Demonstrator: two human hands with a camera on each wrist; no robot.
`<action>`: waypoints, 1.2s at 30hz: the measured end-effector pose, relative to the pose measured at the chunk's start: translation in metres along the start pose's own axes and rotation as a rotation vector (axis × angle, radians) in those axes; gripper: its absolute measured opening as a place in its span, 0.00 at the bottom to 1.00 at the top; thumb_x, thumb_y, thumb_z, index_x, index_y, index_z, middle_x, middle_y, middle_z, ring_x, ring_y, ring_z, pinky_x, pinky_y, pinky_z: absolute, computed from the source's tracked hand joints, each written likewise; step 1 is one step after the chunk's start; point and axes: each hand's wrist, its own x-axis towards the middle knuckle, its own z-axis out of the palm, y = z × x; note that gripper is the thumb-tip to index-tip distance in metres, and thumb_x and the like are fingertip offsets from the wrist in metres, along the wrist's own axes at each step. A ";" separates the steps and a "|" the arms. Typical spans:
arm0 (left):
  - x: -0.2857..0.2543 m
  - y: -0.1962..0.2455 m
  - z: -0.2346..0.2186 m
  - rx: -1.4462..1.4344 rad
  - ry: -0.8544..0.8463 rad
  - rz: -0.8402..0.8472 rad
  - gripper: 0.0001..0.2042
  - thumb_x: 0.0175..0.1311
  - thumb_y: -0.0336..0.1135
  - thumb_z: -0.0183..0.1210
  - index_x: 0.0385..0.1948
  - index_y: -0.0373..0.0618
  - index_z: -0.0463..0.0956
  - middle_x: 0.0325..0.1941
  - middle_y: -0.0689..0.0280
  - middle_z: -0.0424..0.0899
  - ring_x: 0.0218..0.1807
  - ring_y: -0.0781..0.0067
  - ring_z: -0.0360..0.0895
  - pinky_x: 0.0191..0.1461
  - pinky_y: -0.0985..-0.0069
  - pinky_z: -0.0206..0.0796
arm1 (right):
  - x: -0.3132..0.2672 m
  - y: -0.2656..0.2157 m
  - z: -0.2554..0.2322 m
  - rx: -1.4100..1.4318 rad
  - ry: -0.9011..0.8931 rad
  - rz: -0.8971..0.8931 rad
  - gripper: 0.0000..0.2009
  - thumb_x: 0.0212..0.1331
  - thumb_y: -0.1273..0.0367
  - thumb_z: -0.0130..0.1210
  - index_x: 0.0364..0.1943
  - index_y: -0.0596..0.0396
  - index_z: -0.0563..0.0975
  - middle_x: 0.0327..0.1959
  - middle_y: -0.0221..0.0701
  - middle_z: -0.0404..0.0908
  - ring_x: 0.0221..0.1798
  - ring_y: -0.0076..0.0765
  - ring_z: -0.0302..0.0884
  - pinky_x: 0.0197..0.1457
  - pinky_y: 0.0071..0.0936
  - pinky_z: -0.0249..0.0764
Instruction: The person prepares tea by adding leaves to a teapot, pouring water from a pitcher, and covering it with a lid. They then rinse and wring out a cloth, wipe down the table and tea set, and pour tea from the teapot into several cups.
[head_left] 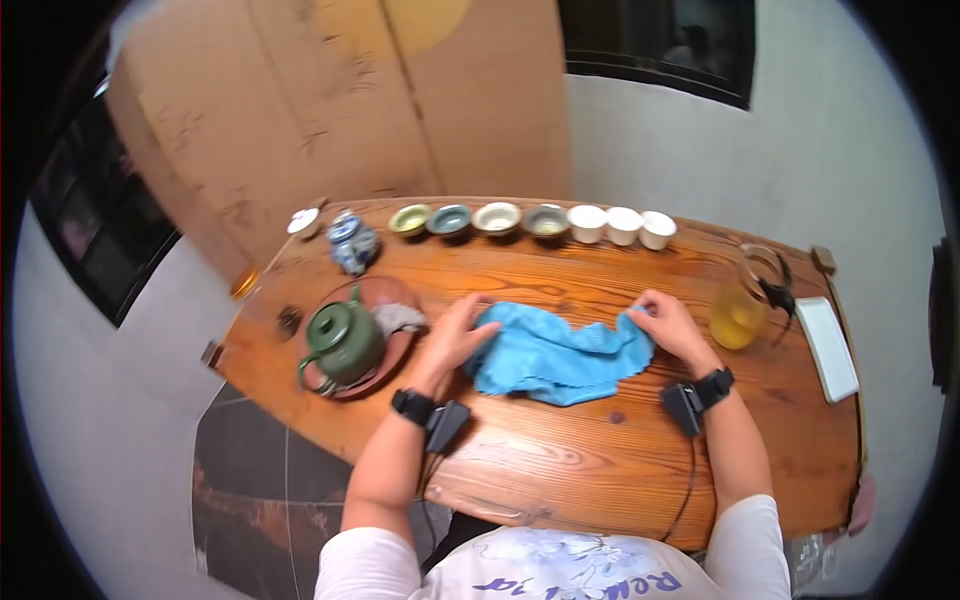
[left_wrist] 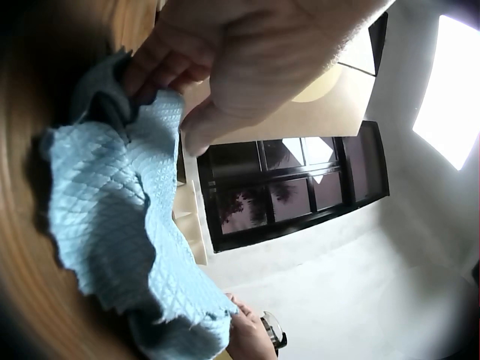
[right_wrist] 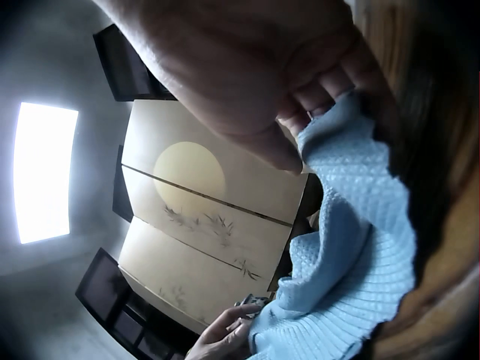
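Observation:
A crumpled light blue cloth (head_left: 560,355) with a wavy edge lies spread between both hands at the middle of the wooden table (head_left: 500,460). At its left end is the left hand (head_left: 462,335), the fingers curled at the cloth's edge; in the left wrist view the thumb of this hand (left_wrist: 247,67) stands apart from the cloth (left_wrist: 112,202). The right hand (head_left: 675,325) pinches the upper right corner. Seen from the right wrist, the right hand's (right_wrist: 247,75) fingers curl round the cloth (right_wrist: 352,247), with part of them hidden behind it.
A green teapot (head_left: 345,343) stands on a reddish plate (head_left: 405,350) at the left, a blue-and-white pot (head_left: 352,243) behind it. Several bowls and white cups (head_left: 587,223) line the back edge. On the right are a glass pitcher (head_left: 738,315) of yellow liquid and a white tray (head_left: 828,350).

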 end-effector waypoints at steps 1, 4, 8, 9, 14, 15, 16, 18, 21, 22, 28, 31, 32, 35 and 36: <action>-0.001 0.002 -0.001 0.092 0.008 0.000 0.23 0.48 0.41 0.62 0.46 0.44 0.68 0.32 0.60 0.74 0.34 0.68 0.71 0.38 0.75 0.65 | -0.003 -0.011 -0.002 -0.087 -0.014 0.006 0.14 0.47 0.61 0.56 0.32 0.57 0.74 0.29 0.39 0.78 0.34 0.41 0.76 0.38 0.32 0.70; -0.005 0.004 -0.002 0.182 -0.077 -0.071 0.26 0.47 0.45 0.61 0.49 0.47 0.68 0.41 0.51 0.73 0.42 0.55 0.72 0.44 0.66 0.64 | -0.011 -0.033 0.001 -0.151 -0.024 -0.008 0.18 0.47 0.61 0.56 0.41 0.56 0.72 0.36 0.41 0.76 0.40 0.44 0.73 0.43 0.34 0.68; -0.002 0.002 0.003 0.166 -0.081 0.008 0.17 0.49 0.43 0.59 0.39 0.45 0.74 0.32 0.50 0.77 0.37 0.50 0.74 0.40 0.63 0.65 | -0.017 -0.041 0.008 -0.363 -0.010 -0.280 0.23 0.46 0.63 0.57 0.48 0.54 0.68 0.41 0.40 0.72 0.45 0.45 0.68 0.49 0.33 0.64; 0.000 0.003 0.004 0.135 -0.063 0.000 0.15 0.50 0.42 0.58 0.36 0.44 0.76 0.29 0.51 0.78 0.35 0.50 0.75 0.38 0.63 0.65 | -0.018 -0.045 0.009 -0.414 -0.036 -0.347 0.24 0.45 0.64 0.57 0.50 0.53 0.67 0.41 0.40 0.71 0.46 0.45 0.67 0.50 0.33 0.63; 0.003 0.006 0.005 -0.111 0.075 -0.128 0.11 0.54 0.40 0.54 0.30 0.40 0.75 0.26 0.52 0.76 0.30 0.54 0.74 0.34 0.68 0.63 | -0.015 -0.047 0.014 -0.300 -0.187 -0.283 0.14 0.45 0.69 0.57 0.38 0.56 0.74 0.28 0.33 0.75 0.35 0.39 0.71 0.41 0.32 0.65; 0.004 0.000 0.005 -0.119 0.068 -0.129 0.11 0.54 0.40 0.54 0.30 0.40 0.75 0.26 0.52 0.76 0.30 0.54 0.74 0.34 0.68 0.63 | -0.014 -0.046 0.015 -0.246 -0.199 -0.240 0.10 0.45 0.70 0.57 0.34 0.57 0.74 0.23 0.32 0.74 0.29 0.35 0.70 0.36 0.29 0.65; 0.006 -0.006 0.007 -0.118 0.115 -0.066 0.11 0.54 0.39 0.55 0.28 0.39 0.74 0.25 0.54 0.74 0.30 0.57 0.72 0.34 0.70 0.62 | -0.014 -0.044 0.014 -0.198 -0.208 -0.195 0.07 0.45 0.71 0.57 0.30 0.58 0.75 0.18 0.30 0.72 0.24 0.31 0.69 0.31 0.27 0.65; 0.009 -0.011 0.013 -0.275 0.203 0.014 0.11 0.54 0.37 0.56 0.24 0.38 0.72 0.24 0.60 0.67 0.30 0.68 0.67 0.35 0.77 0.59 | -0.013 -0.039 0.016 -0.104 -0.154 -0.172 0.07 0.46 0.71 0.56 0.28 0.59 0.74 0.16 0.30 0.70 0.22 0.28 0.67 0.28 0.24 0.64; 0.010 -0.015 0.022 -0.524 0.296 0.010 0.10 0.56 0.35 0.55 0.26 0.35 0.72 0.31 0.65 0.73 0.34 0.76 0.68 0.37 0.80 0.59 | -0.011 -0.033 0.015 0.055 -0.085 -0.097 0.05 0.49 0.71 0.55 0.26 0.58 0.72 0.17 0.25 0.67 0.22 0.20 0.62 0.28 0.18 0.62; 0.011 -0.020 0.024 -0.576 0.298 0.020 0.10 0.58 0.36 0.54 0.29 0.36 0.73 0.30 0.70 0.74 0.32 0.81 0.67 0.36 0.84 0.59 | -0.009 -0.023 0.016 0.204 -0.061 -0.065 0.05 0.51 0.71 0.54 0.27 0.57 0.71 0.19 0.24 0.68 0.24 0.19 0.63 0.29 0.18 0.62; 0.006 0.007 0.010 -0.898 0.261 -0.204 0.14 0.62 0.40 0.51 0.20 0.43 0.62 0.20 0.79 0.60 0.25 0.89 0.57 0.27 0.85 0.53 | -0.002 -0.005 0.013 0.733 0.001 0.071 0.05 0.59 0.68 0.46 0.31 0.54 0.67 0.23 0.20 0.67 0.27 0.15 0.63 0.34 0.12 0.61; 0.009 -0.003 0.014 -0.625 0.332 -0.057 0.15 0.64 0.41 0.48 0.21 0.42 0.63 0.19 0.76 0.61 0.24 0.87 0.57 0.27 0.83 0.55 | -0.002 -0.003 0.015 0.851 -0.037 0.095 0.04 0.59 0.68 0.46 0.32 0.52 0.66 0.23 0.19 0.67 0.27 0.13 0.62 0.34 0.11 0.60; 0.009 -0.003 0.013 -0.455 0.357 -0.002 0.16 0.65 0.43 0.44 0.23 0.39 0.64 0.17 0.71 0.62 0.23 0.82 0.59 0.27 0.80 0.56 | -0.002 -0.004 0.016 0.853 -0.035 0.098 0.04 0.59 0.68 0.46 0.32 0.52 0.66 0.23 0.19 0.67 0.27 0.13 0.62 0.34 0.11 0.60; 0.009 0.003 0.009 -0.194 0.329 0.018 0.17 0.65 0.44 0.43 0.25 0.38 0.64 0.17 0.63 0.63 0.23 0.76 0.61 0.28 0.77 0.57 | -0.003 -0.010 0.019 0.876 0.012 0.083 0.04 0.59 0.69 0.47 0.32 0.52 0.66 0.23 0.18 0.68 0.27 0.12 0.61 0.33 0.10 0.60; 0.009 0.003 0.010 -0.189 0.326 0.019 0.17 0.65 0.44 0.43 0.25 0.38 0.64 0.17 0.63 0.63 0.23 0.76 0.61 0.28 0.77 0.57 | -0.003 -0.011 0.020 0.931 0.027 0.092 0.04 0.59 0.69 0.47 0.32 0.52 0.66 0.24 0.18 0.68 0.26 0.12 0.61 0.33 0.10 0.59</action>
